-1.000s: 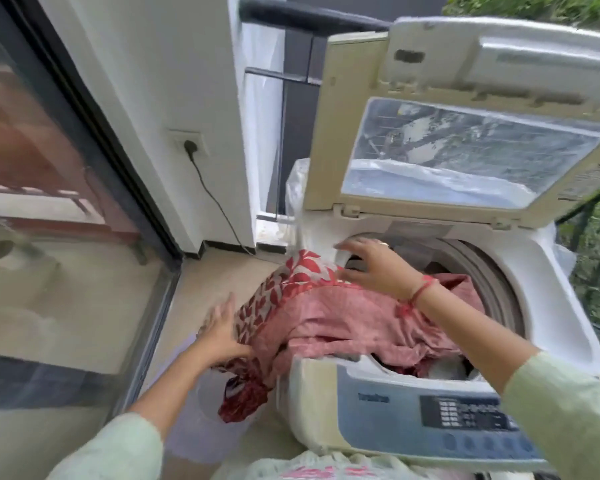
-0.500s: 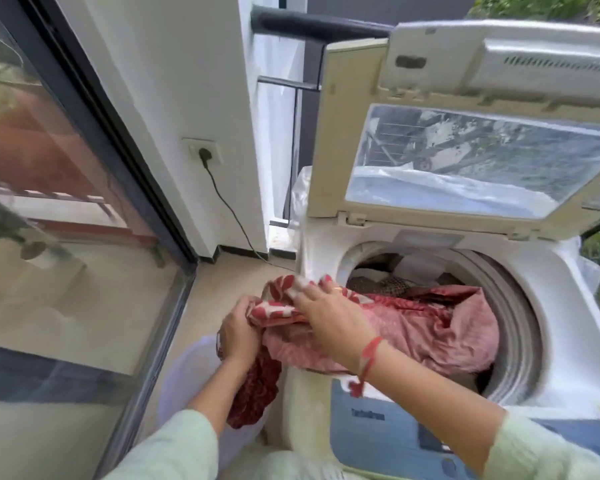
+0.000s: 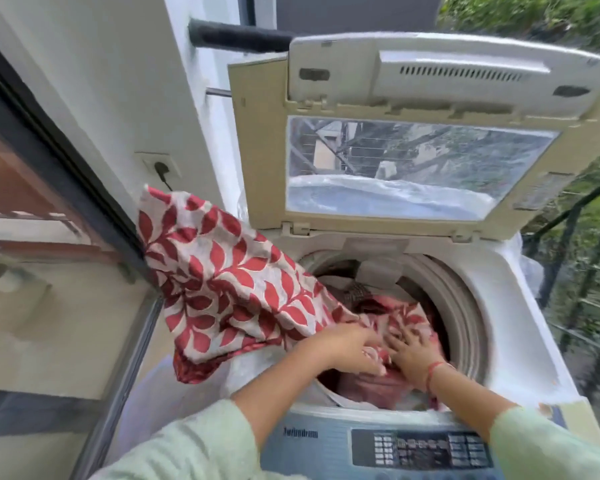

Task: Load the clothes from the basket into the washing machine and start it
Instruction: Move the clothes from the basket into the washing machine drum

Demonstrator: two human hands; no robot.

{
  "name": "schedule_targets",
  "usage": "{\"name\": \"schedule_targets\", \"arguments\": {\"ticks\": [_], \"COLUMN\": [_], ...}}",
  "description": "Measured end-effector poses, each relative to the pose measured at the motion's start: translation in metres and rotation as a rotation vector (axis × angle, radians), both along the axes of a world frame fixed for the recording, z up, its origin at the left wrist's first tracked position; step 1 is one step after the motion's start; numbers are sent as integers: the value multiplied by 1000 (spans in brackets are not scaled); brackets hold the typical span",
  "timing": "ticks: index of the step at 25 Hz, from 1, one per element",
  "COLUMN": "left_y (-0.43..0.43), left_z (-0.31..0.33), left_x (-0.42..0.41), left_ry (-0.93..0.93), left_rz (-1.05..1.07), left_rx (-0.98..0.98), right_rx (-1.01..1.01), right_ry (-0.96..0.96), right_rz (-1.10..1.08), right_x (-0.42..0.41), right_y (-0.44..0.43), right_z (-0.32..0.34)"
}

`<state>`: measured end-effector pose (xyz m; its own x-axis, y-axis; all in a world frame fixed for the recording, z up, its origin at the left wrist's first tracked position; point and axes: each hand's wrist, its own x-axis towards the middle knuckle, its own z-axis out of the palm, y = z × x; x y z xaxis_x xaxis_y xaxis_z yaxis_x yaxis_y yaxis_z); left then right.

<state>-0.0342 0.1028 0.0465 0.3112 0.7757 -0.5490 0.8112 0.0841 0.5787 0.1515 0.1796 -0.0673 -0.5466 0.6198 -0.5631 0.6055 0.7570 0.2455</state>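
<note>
Leaf-print cloth (image 3: 222, 282) now flung up beside drum (image 3: 465, 306), both hands moved inside, right hand (image 3: 409, 355) spread flat on clothes (image 3: 361, 386), left hand (image 3: 347, 344) grip cannot be told.

pale green sleeves (image 3: 201, 441), red wrist thread (image 3: 434, 370).

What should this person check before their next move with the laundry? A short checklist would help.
1. Lid raised and out of the way: ok.
2. Leaf-print cloth wholly inside the drum: not ok, much of it flares out to the left of the machine.
3. Right hand flat on the cloth in the drum: ok.
4. Left hand firmly gripping the cloth: cannot tell, blurred.
5. Plug in its socket: ok.
6. Control panel free of fabric: ok.
</note>
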Motion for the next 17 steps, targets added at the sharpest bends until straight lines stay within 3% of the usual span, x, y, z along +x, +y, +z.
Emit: {"name": "schedule_targets", "arguments": {"ticks": [2,4,5,7,9,10,11,13,17], "left_y": [-19,-43,-55,-77,-90,-94,-95,-92,-97], "left_z": [15,19,14,-9,-46,-66,-81,-107,-130], "left_x": [-37,-95,-128,-197,-242,-252,-253,-239,-189], "left_ry": [-231,-105,53,371,529,524,483,301,-225], "left_rz": [293,509,546,494,387,338,309,357,686], "left_rx": [267,551,633,486,240,160,123,133,242], "right_rx": [-317,-366,-264,-90,-371,-533,-574,-448,-176], "right_ry": [-197,-152,-30,454,868,887,820,717,957], "right_rz": [-121,-107,-109,-202,-306,-311,-278,-232,-153], "right_x": [-22,-57,-76,-110,-155,-180,-201,-225,-220], "right_y": [7,23,30,27,-2,-21,-39,-64,-81], "right_z": [-3,22,43,79,106,113,105,80,67]}}
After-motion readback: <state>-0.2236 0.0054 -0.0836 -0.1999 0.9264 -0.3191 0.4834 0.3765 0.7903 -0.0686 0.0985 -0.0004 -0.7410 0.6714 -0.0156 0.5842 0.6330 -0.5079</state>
